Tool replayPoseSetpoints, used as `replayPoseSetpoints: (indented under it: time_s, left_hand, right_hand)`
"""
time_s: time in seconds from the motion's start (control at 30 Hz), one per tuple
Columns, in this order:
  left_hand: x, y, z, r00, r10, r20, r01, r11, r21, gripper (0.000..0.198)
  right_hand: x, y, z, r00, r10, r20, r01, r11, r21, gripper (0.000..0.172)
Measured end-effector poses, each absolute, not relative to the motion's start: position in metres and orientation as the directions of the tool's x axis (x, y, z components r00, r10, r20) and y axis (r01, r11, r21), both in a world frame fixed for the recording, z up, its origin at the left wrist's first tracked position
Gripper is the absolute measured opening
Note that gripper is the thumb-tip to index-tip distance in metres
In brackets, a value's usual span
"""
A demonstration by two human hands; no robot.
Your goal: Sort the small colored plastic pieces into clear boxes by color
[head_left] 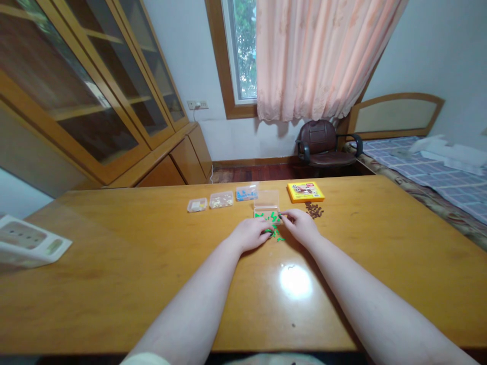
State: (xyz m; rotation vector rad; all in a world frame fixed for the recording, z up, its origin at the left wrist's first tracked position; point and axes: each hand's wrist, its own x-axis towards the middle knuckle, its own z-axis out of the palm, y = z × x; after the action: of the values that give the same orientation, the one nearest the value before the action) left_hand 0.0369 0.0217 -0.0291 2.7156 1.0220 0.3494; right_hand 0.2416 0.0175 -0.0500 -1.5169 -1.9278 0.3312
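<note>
Both my hands rest on a wooden table (114, 263) among small green pieces (271, 218) scattered in front of an open clear plastic box (266, 202). My left hand (251, 234) lies curled with its fingertips on the green pieces. My right hand (300, 224) has its fingers pinched together at the edge of the pile, next to the box; what it pinches is too small to name.
Three small clear boxes (221, 199) stand in a row behind. A yellow box (305, 191) and a heap of brown pieces (315, 210) lie to the right. A white packet (28, 244) sits at the left edge. A chair (323, 144) and a bed (437, 172) stand beyond.
</note>
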Motion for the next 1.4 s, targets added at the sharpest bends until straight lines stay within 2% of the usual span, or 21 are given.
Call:
replayPoseSetpoints:
  time_s: [0.17, 0.27, 0.4, 0.5, 0.63, 1.1, 1.4]
  left_hand:
    - [0.039, 0.019, -0.028, 0.746, 0.657, 0.112, 0.612, -0.742, 0.274, 0.025]
    - [0.039, 0.019, -0.029, 0.740, 0.666, 0.096, 0.623, -0.732, 0.275, 0.025]
    - [0.039, 0.020, -0.030, 0.738, 0.666, 0.110, 0.621, -0.733, 0.276, 0.024]
    - [0.038, 0.021, -0.030, 0.691, 0.706, 0.155, 0.651, -0.701, 0.290, 0.025]
    - [0.038, 0.022, -0.030, 0.633, 0.758, 0.155, 0.701, -0.647, 0.301, 0.021]
    - [0.039, 0.022, -0.030, 0.649, 0.745, 0.153, 0.686, -0.660, 0.306, 0.017]
    - [0.039, 0.021, -0.030, 0.674, 0.725, 0.140, 0.674, -0.682, 0.285, 0.016]
  right_hand:
    - [0.244, 0.019, -0.048, -0.114, 0.960, 0.255, 0.800, 0.240, -0.549, 0.031]
    - [0.246, 0.015, -0.044, -0.230, 0.939, 0.254, 0.789, 0.333, -0.516, 0.025]
    - [0.245, 0.009, -0.039, -0.427, 0.887, 0.177, 0.753, 0.457, -0.473, 0.020]
    - [0.243, 0.007, -0.037, -0.476, 0.866, 0.153, 0.743, 0.489, -0.457, 0.016]
    - [0.240, 0.006, -0.037, -0.499, 0.858, 0.124, 0.748, 0.499, -0.439, 0.019]
    - [0.236, 0.005, -0.036, -0.529, 0.845, 0.075, 0.775, 0.517, -0.364, 0.022]
    - [0.233, 0.004, -0.037, -0.471, 0.878, 0.088, 0.795, 0.465, -0.389, 0.023]
